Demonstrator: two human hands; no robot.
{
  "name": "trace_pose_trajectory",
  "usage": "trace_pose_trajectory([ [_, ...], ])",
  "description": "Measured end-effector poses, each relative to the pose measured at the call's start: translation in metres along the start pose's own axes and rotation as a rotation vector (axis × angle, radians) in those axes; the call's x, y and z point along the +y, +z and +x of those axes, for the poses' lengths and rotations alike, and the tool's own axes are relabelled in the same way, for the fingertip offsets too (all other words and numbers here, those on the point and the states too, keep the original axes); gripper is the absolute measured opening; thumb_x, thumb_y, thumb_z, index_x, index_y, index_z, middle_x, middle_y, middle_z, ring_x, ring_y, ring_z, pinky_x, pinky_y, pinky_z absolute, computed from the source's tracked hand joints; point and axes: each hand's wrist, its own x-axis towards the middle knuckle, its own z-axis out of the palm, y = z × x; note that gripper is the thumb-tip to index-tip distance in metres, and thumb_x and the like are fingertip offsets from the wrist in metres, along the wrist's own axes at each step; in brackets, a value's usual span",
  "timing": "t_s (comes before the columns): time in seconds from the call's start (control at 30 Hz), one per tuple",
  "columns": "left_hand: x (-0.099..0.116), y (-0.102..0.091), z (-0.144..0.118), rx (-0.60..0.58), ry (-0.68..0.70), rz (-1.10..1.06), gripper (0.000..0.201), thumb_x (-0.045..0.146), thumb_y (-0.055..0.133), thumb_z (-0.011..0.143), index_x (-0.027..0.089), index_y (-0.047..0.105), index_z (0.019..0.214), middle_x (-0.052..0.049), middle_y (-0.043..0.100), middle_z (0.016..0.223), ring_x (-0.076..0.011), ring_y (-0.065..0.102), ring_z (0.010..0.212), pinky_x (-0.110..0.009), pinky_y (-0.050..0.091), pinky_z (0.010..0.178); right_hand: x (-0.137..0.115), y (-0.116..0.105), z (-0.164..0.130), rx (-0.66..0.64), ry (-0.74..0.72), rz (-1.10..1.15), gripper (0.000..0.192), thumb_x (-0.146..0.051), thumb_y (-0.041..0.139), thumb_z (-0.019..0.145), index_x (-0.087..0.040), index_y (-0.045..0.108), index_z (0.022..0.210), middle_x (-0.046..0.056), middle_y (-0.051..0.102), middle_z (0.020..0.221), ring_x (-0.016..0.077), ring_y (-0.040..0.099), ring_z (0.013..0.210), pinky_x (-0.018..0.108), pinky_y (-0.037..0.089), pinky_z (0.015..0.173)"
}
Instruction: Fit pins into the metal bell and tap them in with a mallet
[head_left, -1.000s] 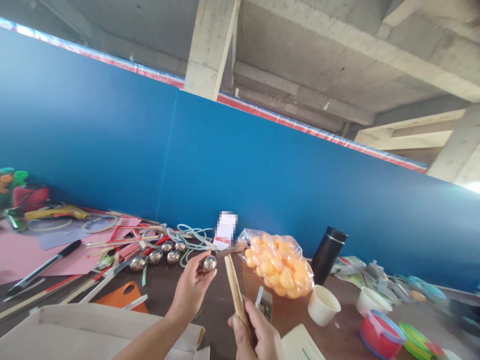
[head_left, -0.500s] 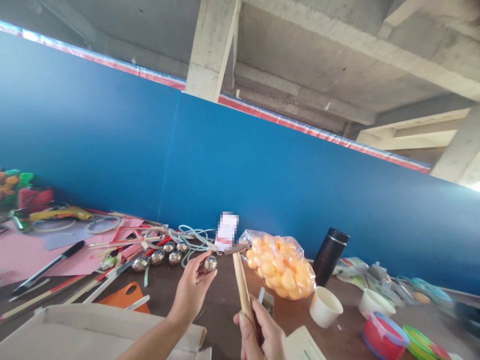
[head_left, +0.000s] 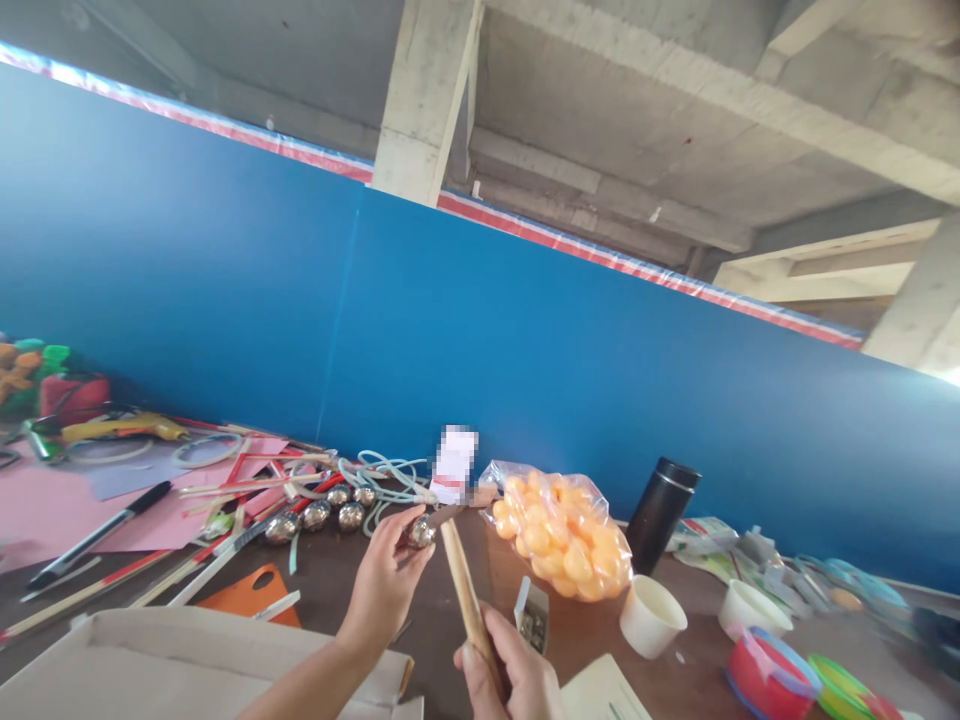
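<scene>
From my remote station the feed reads bright, lit by even daylight. The strongest light enters well to the right of the right hand [head_left: 510, 675], where the upper corner burns out white against the blue partition [head_left: 525, 340]. A paler wash lies on the partition far to the left of the left hand [head_left: 386, 585]. Shadows on the brown table [head_left: 442, 600] are soft and faint. The steel ball [head_left: 420, 532] at the left fingertips carries small glints. Wide-angle distortion tilts and stretches the partition and concrete beams. Items far to the right of the hands are smeared; both hands are slightly soft.
</scene>
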Motion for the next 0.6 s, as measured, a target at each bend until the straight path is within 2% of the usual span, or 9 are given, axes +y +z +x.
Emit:
trace_pose_trajectory([
  [0.1, 0.004, -0.001, 0.000, 0.019, 0.032, 0.043, 0.034, 0.027, 0.059, 0.075, 0.022, 0.054, 0.109, -0.008, 0.054, 0.112, -0.0210, 0.059, 0.097, -0.035, 0.049, 0.085, 0.000, -0.001, 0.000, -0.032, -0.040, -0.030, 0.042, -0.045, 0.051, 0.079, -0.013, 0.068, 0.100, 0.010, 0.072, 0.079, 0.0185, 0.068, 0.062, 0.019, 0.055, 0.059],
  [0.23, 0.012, -0.001, -0.003, 0.007, 0.093, 0.116, 0.032, 0.026, 0.057, 0.077, 0.025, 0.056, 0.109, -0.006, 0.055, 0.112, -0.0205, 0.058, 0.099, -0.034, 0.049, 0.085, -0.007, -0.003, 0.002, 0.024, 0.014, 0.000, 0.045, -0.047, 0.048, 0.081, -0.012, 0.065, 0.104, 0.006, 0.070, 0.065, 0.0139, 0.063, 0.044, 0.015, 0.050, 0.041],
  [0.33, 0.013, -0.001, -0.004, 0.014, 0.132, 0.161, 0.036, 0.025, 0.055, 0.078, 0.026, 0.052, 0.114, -0.006, 0.055, 0.112, -0.0194, 0.058, 0.097, -0.034, 0.050, 0.083, -0.011, -0.003, 0.001, 0.059, 0.025, 0.019, 0.045, -0.048, 0.048, 0.082, -0.012, 0.065, 0.102, 0.004, 0.068, 0.060, 0.0103, 0.056, 0.034, 0.013, 0.045, 0.034],
  [0.43, 0.010, -0.001, -0.004, 0.051, 0.129, 0.207, 0.041, 0.025, 0.056, 0.077, 0.025, 0.049, 0.117, -0.007, 0.054, 0.112, -0.0197, 0.057, 0.097, -0.035, 0.050, 0.082, -0.012, 0.000, -0.001, 0.068, 0.001, 0.011, 0.042, -0.047, 0.049, 0.081, -0.014, 0.065, 0.101, 0.003, 0.068, 0.059, 0.0084, 0.052, 0.031, 0.013, 0.048, 0.039],
  [0.6, 0.008, -0.002, -0.003, 0.060, 0.128, 0.227, 0.034, 0.024, 0.056, 0.076, 0.023, 0.053, 0.111, -0.007, 0.054, 0.108, -0.0207, 0.057, 0.095, -0.037, 0.050, 0.081, -0.005, 0.002, -0.003, 0.072, -0.048, -0.011, 0.040, -0.045, 0.051, 0.080, -0.014, 0.065, 0.100, 0.004, 0.069, 0.061, 0.0103, 0.058, 0.039, 0.015, 0.054, 0.054],
])
